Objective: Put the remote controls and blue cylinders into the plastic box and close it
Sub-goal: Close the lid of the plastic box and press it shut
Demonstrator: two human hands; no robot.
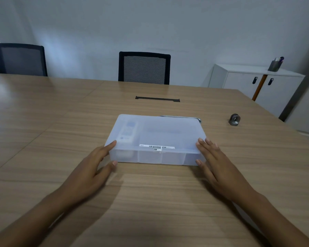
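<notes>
Now the plastic box [155, 139] sits in the middle of the wooden table [43, 122], and its lid [159, 131] lies flat on top, so it looks shut or nearly shut. A white remote control [128, 131] shows through the cloudy lid at about 9 o'clock inside the box. I cannot tell where the blue cylinders are; the lid is too foggy. The left hand [95, 164] rests at the box's 8 o'clock corner, fingers spread and loose, with one fingertip on the lid edge and the thumb by the front wall. The right hand [214, 161] rests at the 4 o'clock corner, fingers straight and a little apart, touching the lid edge, not holding anything. I think this is the last step, the closing. Next, both hands likely need to press down on the front corners so the lid snaps tight. A small dark round thing [234, 119] sits at 2 o'clock, well apart from the box.
</notes>
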